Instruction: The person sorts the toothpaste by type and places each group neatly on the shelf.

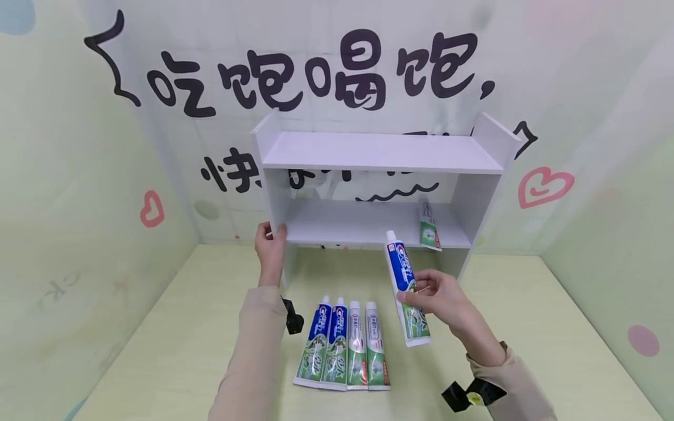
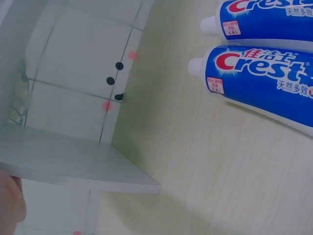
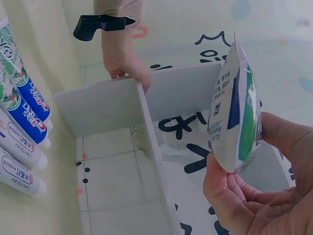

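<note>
My right hand [image 1: 439, 298] pinches a blue and green Crest toothpaste tube [image 1: 408, 292] between thumb and fingers, cap end up, in front of the shelf's right half. The right wrist view shows this tube [image 3: 234, 112] nearly edge-on. My left hand [image 1: 270, 248] grips the left side panel of a white two-tier shelf [image 1: 368, 225], thumb on the panel's front edge. On the middle board, toward the right, lies a white and green toothpaste tube [image 1: 429, 225], its flat end jutting past the front edge.
Several toothpaste tubes lie side by side on the pale wood table: blue Crest tubes [image 1: 336, 345] at the left, white and green tubes [image 1: 375, 351] at the right. The upper board [image 1: 379, 151] has raised side panels. A lettered wall [image 1: 326, 35] stands behind.
</note>
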{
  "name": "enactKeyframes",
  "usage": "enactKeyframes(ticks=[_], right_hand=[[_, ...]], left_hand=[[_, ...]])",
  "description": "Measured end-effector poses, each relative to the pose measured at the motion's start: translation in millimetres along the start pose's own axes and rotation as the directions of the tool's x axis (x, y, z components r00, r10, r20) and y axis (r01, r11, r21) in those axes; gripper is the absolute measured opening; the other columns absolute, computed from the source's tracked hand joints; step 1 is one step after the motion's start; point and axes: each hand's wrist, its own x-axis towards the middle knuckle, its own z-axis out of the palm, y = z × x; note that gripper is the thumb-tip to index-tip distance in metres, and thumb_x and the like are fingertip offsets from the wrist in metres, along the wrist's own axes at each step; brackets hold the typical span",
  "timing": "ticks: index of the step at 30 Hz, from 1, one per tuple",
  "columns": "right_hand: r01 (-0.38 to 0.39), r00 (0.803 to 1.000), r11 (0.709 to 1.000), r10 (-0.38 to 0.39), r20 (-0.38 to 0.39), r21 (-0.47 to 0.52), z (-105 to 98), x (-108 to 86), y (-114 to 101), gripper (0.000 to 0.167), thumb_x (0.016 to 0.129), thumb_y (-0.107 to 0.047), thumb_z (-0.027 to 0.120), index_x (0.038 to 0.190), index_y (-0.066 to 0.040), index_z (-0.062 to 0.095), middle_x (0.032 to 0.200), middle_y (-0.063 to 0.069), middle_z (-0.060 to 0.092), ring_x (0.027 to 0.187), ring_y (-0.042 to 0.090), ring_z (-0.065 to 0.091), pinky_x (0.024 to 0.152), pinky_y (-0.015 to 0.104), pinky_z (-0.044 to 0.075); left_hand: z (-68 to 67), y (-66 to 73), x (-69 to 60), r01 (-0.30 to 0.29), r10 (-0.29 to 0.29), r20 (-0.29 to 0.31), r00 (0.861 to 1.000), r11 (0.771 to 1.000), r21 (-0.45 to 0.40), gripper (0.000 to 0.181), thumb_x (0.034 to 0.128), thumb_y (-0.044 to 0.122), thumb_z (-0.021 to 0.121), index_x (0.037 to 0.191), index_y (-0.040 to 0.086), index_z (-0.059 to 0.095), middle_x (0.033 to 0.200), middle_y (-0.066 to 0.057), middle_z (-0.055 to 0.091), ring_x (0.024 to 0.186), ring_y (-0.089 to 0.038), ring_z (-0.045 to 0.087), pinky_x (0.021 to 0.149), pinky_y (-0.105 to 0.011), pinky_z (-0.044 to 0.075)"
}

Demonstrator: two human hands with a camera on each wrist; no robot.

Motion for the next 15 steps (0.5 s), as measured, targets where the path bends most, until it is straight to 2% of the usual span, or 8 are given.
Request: enactKeyframes(ticks=[8, 15], right_hand=[[0.010, 1.000, 1.000, -0.010, -0.014, -0.009, -9.1, 1.7, -19.4, 0.049, 0.078, -0.017, 0.069, 0.114, 0.008, 0.048, 0.090, 0.011, 0.059, 0.074, 0.012, 0.056, 0.066, 0.026, 0.052], [0.027, 0.999, 1.000, -0.027, -0.027, -0.009, -17.7, 2.1, -31.1, 0.051, 0.080, -0.018, 0.068, 0.117, 0.009, 0.046, 0.092, 0.010, 0.060, 0.076, 0.010, 0.057, 0.068, 0.024, 0.052]], left_hand=[[-0.7, -0.8, -0.9, -0.012, 0.012, 0.004, 1.000, 1.000, 0.005, 0.029, 0.0879, 0.020, 0.054, 0.112, 0.005, 0.049, 0.105, -0.002, 0.048, 0.089, -0.014, 0.045, 0.074, -0.026, 0.042], [-0.4, -1.1, -0.6, -0.017, 0.017, 0.004, 1.000, 1.000, 0.010, 0.029, 0.0878, 0.020, 0.055, 0.112, 0.005, 0.049, 0.105, -0.003, 0.049, 0.089, -0.014, 0.045, 0.073, -0.026, 0.042]])
